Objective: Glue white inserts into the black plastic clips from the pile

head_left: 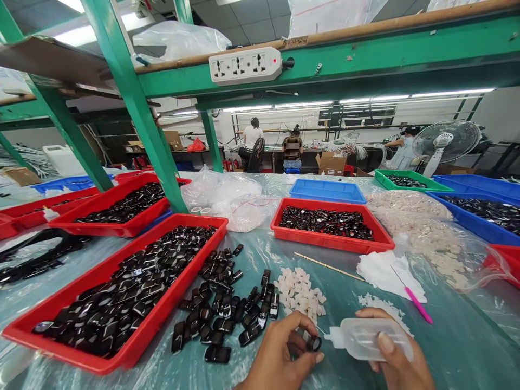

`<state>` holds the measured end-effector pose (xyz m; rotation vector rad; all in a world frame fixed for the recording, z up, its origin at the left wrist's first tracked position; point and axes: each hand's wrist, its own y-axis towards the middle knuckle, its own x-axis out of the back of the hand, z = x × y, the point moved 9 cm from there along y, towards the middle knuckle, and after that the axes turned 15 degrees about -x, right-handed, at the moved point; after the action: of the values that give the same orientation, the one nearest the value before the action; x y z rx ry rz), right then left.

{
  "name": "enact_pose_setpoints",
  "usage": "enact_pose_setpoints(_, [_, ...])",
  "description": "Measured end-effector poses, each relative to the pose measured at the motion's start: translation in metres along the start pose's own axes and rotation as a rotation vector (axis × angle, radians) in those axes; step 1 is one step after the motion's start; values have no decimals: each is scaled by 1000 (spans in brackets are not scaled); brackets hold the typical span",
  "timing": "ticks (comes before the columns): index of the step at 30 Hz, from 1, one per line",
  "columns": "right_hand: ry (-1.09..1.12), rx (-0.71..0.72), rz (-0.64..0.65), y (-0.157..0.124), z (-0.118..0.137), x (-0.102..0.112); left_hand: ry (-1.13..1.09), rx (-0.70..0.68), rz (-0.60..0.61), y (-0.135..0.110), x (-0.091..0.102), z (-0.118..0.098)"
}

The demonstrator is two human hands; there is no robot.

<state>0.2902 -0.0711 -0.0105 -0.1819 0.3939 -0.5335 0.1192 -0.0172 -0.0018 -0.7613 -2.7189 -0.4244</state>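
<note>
Between the thumb and fingers of my left hand (pixel 284 352) is a small black plastic part (pixel 313 343), one end facing right. My right hand (pixel 400 355) is wrapped round a translucent squeeze bottle (pixel 365 338), tilted sideways. The bottle's thin nozzle points left, close to the black part; whether they touch I cannot tell. Loose glossy black parts (pixel 223 306) lie left of my hands. Just beyond my left hand sits a pile of small whitish pieces (pixel 300 292). White shreds (pixel 384 309) lie behind the bottle.
A long red tray (pixel 122 364) of black parts stands at left, another red tray (pixel 333 241) ahead. A thin wooden stick (pixel 329 266), a white cloth (pixel 390 273) and a pink-handled needle tool (pixel 418 305) lie at right. A green shelf frame (pixel 365 65) crosses above. Several people sit farther back.
</note>
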Motion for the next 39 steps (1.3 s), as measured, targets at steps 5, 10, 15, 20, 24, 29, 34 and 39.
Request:
enact_pose_setpoints(5, [202, -125, 102, 4, -8, -7, -54, -29, 2, 0, -2, -3])
enact_pose_setpoints(10, [189, -152, 95, 12, -14, 0, -79, -47, 8, 1, -4, -2])
enact_pose_setpoints(15, [68, -124, 79, 19, -16, 4, -68, -67, -2, -1, -4, -2])
enact_pose_setpoints(20, [-203, -35, 56, 27, -14, 6, 15, -58, 29, -2, -4, -1])
enact_pose_setpoints(24, [-519, 195, -77, 34, -4, 12, 56, -53, 85, -1, -6, 1])
enact_pose_setpoints(29, [-889, 450, -138, 36, -1, -2, 35, -93, 143, -1, -12, 0])
enact_pose_setpoints(34, [-970, 520, -154, 35, 7, -6, 19, -111, 144, 0, -12, -2])
enact_pose_setpoints(39, [-1006, 565, -315, 37, 41, 16, 16, -74, 139, 0, -12, -2])
